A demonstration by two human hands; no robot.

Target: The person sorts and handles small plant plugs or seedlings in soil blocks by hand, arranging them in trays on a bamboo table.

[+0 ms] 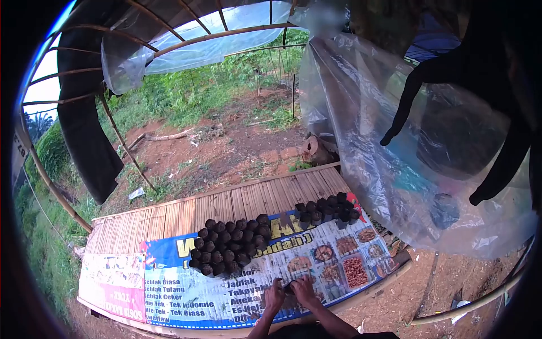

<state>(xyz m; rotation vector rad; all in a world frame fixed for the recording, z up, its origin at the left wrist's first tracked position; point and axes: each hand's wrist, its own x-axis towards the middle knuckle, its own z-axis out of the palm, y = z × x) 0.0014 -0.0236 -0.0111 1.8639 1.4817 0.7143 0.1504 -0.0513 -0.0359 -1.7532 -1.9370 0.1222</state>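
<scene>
My left hand (274, 296) and my right hand (304, 289) are close together over the near edge of a printed banner (209, 291). Both have their fingers closed around a small black piece (289, 287), mostly hidden by the fingers; its exact kind cannot be made out. Beyond them on the banner sits a large cluster of small dark, soil-like lumps (230, 244), packed side by side. A second group of similar black pieces (326, 210) stands farther right, near the back edge of the banner.
The banner covers a bamboo-slat table (237, 199). Clear plastic sheeting (361, 130) hangs at the right, with a dark glove-like shape (451, 85) in front. A hollow log (317, 151) lies behind the table. Bamboo poles (127, 141) and bare soil surround it.
</scene>
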